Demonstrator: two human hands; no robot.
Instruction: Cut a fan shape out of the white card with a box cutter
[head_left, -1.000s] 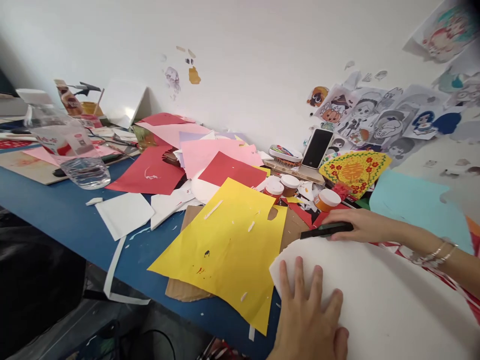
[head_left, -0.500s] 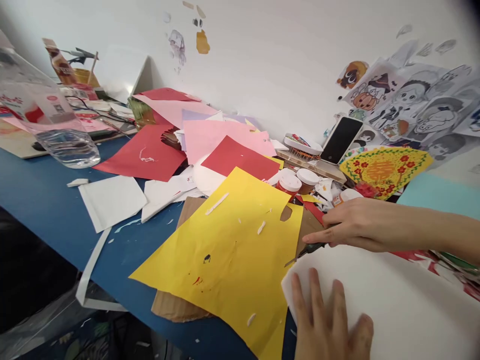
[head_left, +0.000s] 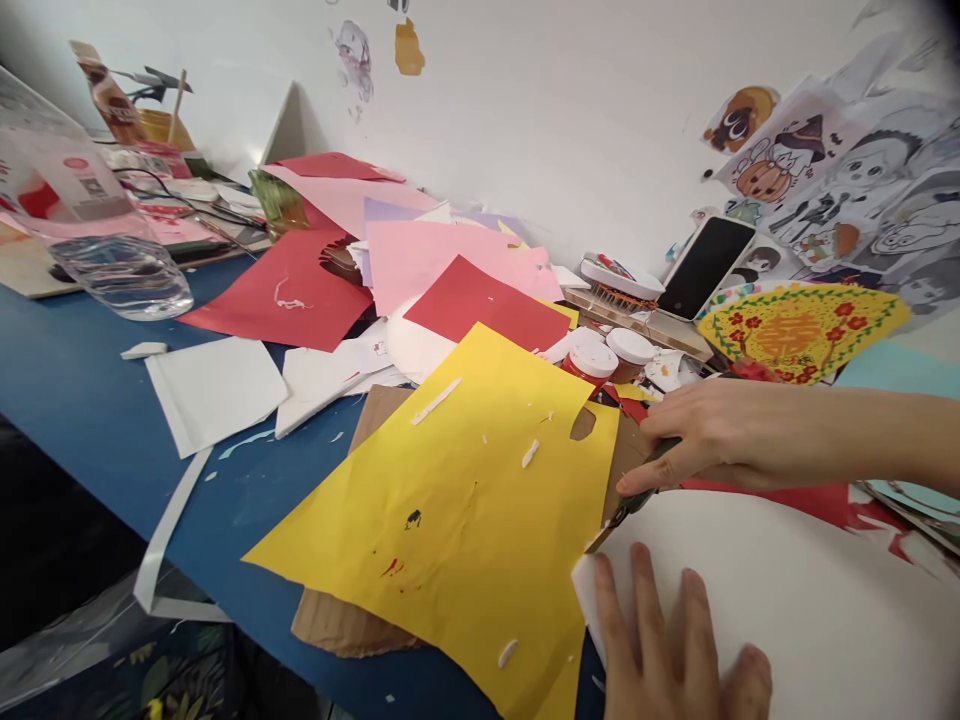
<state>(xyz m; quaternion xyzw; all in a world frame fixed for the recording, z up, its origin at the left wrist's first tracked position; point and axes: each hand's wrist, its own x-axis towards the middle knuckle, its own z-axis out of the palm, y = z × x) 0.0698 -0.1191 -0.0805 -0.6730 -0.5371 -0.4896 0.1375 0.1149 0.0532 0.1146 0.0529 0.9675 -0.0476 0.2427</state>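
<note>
My right hand grips a dark utility knife, its index finger stretched along the handle. The blade points down and left, at the near-left corner of a thick white sheet. On that sheet my left hand lies flat with fingers spread, close to the blade. Left of both hands a yellow sheet of paper is spread out, with small white scraps on it. Brown cardboard sticks out from under the yellow paper.
Red paper, pink paper and white pieces litter the blue table. Lidded paint jars and a phone stand at the back right. A large water bottle is at the left.
The knife blade has come onto the corner of the white sheet, where before it was beyond its edge. My left hand stays pressed on the sheet. The view has shifted slightly.
</note>
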